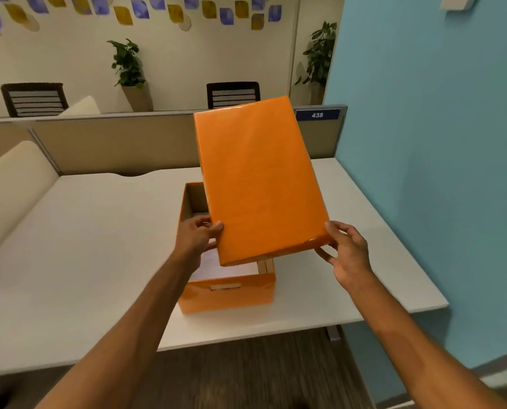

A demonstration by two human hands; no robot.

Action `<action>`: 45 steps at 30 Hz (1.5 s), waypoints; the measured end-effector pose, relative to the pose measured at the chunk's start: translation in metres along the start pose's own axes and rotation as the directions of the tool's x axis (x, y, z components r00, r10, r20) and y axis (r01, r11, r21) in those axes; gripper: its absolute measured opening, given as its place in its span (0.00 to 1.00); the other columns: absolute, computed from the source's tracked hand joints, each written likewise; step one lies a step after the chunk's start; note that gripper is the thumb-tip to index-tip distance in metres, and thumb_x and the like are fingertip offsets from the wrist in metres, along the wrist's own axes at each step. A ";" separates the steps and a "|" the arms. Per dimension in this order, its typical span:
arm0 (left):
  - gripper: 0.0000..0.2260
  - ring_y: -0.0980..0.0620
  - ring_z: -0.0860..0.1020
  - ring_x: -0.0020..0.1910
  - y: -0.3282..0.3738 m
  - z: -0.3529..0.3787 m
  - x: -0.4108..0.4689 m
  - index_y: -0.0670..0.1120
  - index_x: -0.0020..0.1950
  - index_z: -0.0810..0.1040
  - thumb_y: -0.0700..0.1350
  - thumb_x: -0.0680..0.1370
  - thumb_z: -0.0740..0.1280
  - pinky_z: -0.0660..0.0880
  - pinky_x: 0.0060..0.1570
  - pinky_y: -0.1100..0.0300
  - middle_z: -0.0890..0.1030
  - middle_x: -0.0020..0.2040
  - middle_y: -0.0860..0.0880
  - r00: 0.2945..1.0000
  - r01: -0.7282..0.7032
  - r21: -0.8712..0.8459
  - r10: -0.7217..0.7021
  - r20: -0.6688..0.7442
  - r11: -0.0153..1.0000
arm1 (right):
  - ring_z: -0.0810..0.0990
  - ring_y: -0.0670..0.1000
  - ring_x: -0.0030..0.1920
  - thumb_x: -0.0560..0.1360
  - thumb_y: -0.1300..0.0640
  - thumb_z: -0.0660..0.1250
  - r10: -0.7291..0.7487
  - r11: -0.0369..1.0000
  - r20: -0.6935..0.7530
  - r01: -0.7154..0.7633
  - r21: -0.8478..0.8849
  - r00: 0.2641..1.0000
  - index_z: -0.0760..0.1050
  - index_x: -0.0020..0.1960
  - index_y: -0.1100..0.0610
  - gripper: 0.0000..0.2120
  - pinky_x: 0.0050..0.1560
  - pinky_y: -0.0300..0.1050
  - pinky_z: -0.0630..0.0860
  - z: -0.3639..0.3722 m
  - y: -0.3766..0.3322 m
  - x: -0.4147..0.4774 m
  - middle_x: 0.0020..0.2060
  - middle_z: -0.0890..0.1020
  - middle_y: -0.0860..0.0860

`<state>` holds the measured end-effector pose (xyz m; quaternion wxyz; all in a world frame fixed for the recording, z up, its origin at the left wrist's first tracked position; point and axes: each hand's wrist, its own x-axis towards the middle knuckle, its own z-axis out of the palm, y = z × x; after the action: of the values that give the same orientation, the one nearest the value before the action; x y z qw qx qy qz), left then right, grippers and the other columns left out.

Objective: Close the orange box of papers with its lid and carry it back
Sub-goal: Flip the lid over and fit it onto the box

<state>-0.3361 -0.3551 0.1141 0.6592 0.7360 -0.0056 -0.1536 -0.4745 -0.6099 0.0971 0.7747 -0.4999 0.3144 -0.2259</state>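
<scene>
An open orange box (228,293) stands on the white desk (84,246), with white papers (225,268) showing inside it. Above the box I hold its orange lid (258,178), tilted and shifted a little to the right of the box. My left hand (197,236) grips the lid's near left corner. My right hand (346,252) grips its near right corner. The lid hides most of the box's inside and its far end.
A beige partition (113,146) runs behind the desk, with a sign reading 438 (317,115). A blue wall (438,172) closes the right side. Two chairs (33,98) and potted plants (128,72) stand beyond the partition. Wood-look floor (246,370) lies below the desk's front edge.
</scene>
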 end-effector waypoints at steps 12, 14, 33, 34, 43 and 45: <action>0.21 0.41 0.77 0.62 -0.019 -0.093 0.029 0.42 0.70 0.73 0.49 0.79 0.68 0.75 0.58 0.45 0.78 0.65 0.43 0.990 0.131 0.169 -0.138 0.031 0.977 | 0.79 0.59 0.58 0.75 0.51 0.73 0.125 0.886 0.097 -0.067 -0.459 0.987 0.79 0.56 0.55 0.12 0.52 0.59 0.80 0.046 0.054 -0.002 0.55 0.80 0.55; 0.20 0.41 0.76 0.64 -0.029 -0.095 0.033 0.42 0.69 0.73 0.49 0.79 0.68 0.73 0.63 0.42 0.78 0.64 0.43 0.985 0.168 0.175 -0.173 0.016 0.970 | 0.78 0.59 0.58 0.75 0.50 0.73 0.131 0.862 0.082 -0.072 -0.501 0.988 0.79 0.57 0.56 0.14 0.54 0.64 0.80 0.048 0.063 0.001 0.56 0.81 0.55; 0.17 0.43 0.78 0.58 -0.062 -0.101 0.043 0.39 0.67 0.75 0.46 0.81 0.66 0.75 0.53 0.48 0.80 0.61 0.42 0.981 0.195 0.157 -0.193 -0.026 0.968 | 0.80 0.60 0.56 0.76 0.55 0.72 0.189 0.809 0.029 -0.139 -0.572 0.982 0.80 0.57 0.59 0.11 0.49 0.58 0.83 0.056 0.093 0.011 0.56 0.81 0.57; 0.18 0.43 0.78 0.58 -0.062 -0.102 0.044 0.39 0.68 0.75 0.46 0.81 0.66 0.75 0.53 0.48 0.80 0.61 0.42 0.980 0.197 0.154 -0.196 -0.022 0.968 | 0.80 0.60 0.57 0.76 0.55 0.72 0.191 0.807 0.025 -0.142 -0.573 0.981 0.80 0.58 0.59 0.13 0.49 0.58 0.83 0.056 0.094 0.012 0.56 0.81 0.58; 0.17 0.42 0.79 0.60 -0.078 -0.099 0.045 0.39 0.68 0.75 0.46 0.82 0.64 0.76 0.56 0.47 0.80 0.62 0.42 0.972 0.235 0.160 -0.236 -0.013 0.959 | 0.81 0.60 0.55 0.77 0.55 0.71 0.143 0.770 0.024 -0.096 -0.631 0.989 0.80 0.59 0.59 0.13 0.52 0.59 0.83 0.054 0.101 0.013 0.56 0.81 0.56; 0.17 0.42 0.79 0.60 -0.081 -0.098 0.044 0.39 0.69 0.75 0.45 0.82 0.64 0.76 0.56 0.48 0.81 0.62 0.42 0.972 0.236 0.157 -0.236 -0.022 0.959 | 0.81 0.60 0.55 0.77 0.55 0.71 0.136 0.763 0.019 -0.092 -0.640 0.991 0.80 0.59 0.59 0.13 0.53 0.60 0.82 0.053 0.105 0.013 0.55 0.82 0.56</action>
<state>-0.2867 -0.2584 0.0338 0.5754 0.7818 0.0709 -0.2293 -0.4240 -0.5432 0.0138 0.5813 -0.7198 0.3772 -0.0424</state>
